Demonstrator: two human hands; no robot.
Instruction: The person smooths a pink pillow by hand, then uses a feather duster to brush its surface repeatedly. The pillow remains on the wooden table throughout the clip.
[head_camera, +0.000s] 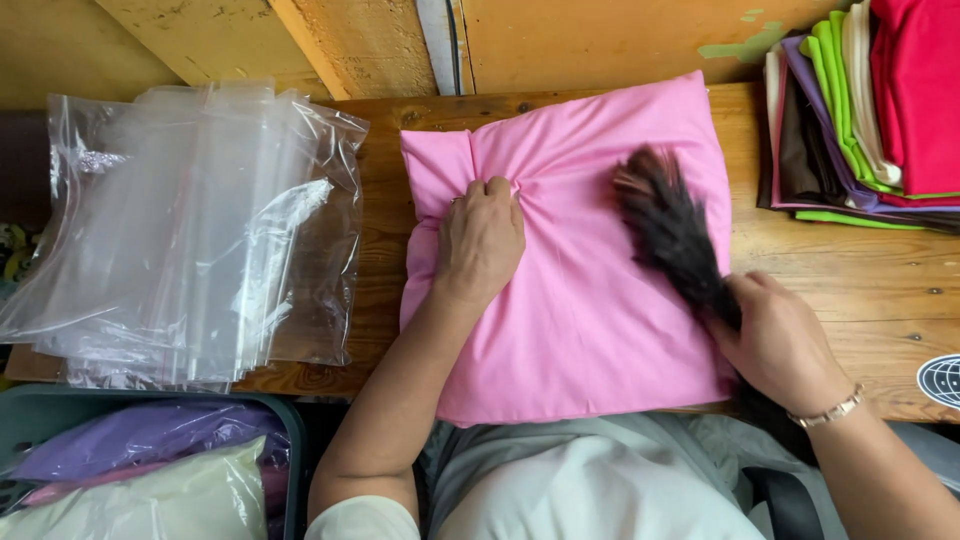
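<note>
The pink pillow (580, 300) lies flat in the middle of the wooden workbench (880, 290), its near edge overhanging the bench's front edge toward the person. The left hand (480, 240) is closed in a fist, bunching a pinch of the pink cover near the pillow's upper left part, so creases radiate from it. The right hand (780, 345) is wrapped shut around the handle of a dark bristled brush (665, 225), whose bristles rest on the pillow's upper right part, blurred.

As I judge it, the gathered fabric could hold wrinkles or pull the cover off-square if the fist twists. A hard stroke could drag the overhanging pillow off the front edge. Bristles might shed onto the pink cloth.

The stack of clear plastic bags (200, 230) at the bench's left end looks slippery, and a nudge might slide it. Folded coloured fabrics (860, 110) sit at the right end, well apart. A green bin (290, 440) of bagged pillows stands below the front left corner.
</note>
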